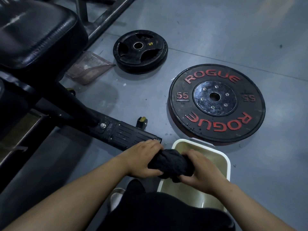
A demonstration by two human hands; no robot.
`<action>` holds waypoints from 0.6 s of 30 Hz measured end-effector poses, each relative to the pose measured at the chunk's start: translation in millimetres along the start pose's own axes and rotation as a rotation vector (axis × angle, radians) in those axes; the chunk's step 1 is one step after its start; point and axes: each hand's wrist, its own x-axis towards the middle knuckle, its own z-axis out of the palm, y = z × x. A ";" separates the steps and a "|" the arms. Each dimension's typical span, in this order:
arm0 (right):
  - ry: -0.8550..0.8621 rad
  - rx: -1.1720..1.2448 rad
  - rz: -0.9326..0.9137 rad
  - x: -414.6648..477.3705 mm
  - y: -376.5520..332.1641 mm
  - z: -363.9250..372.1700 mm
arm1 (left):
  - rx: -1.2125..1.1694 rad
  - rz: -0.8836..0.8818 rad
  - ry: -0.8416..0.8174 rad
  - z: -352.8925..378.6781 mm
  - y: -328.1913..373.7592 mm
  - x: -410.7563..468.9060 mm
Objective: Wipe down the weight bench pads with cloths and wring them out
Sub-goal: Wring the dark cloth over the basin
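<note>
A dark cloth (171, 163), bunched and twisted into a roll, sits between both hands over the near-left rim of a white basin (227, 165). My left hand (143, 157) grips its left end with the fingers curled over the top. My right hand (200, 170) grips its right end. The black weight bench pad (36, 34) fills the upper left, glossy on top, with the bench's black frame bar (120, 133) running from under it toward my left hand.
A large black 55 lb plate with red lettering (216, 102) lies on the grey floor just beyond the basin. A smaller black plate (140, 50) lies farther back. A clear plastic bag (88, 67) sits beside the bench. My knee and shoe are at the bottom.
</note>
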 end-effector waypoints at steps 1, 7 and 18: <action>0.018 -0.010 -0.006 -1.0 0.8 -2.5 | 0.008 0.030 0.038 -1.3 1.1 1.0; -0.013 -0.042 0.028 -5.5 3.8 3.5 | 0.070 0.047 0.047 5.4 2.1 0.6; 0.109 0.108 0.004 -3.9 -13.6 10.8 | 0.048 -0.130 -0.010 6.5 -5.0 -18.8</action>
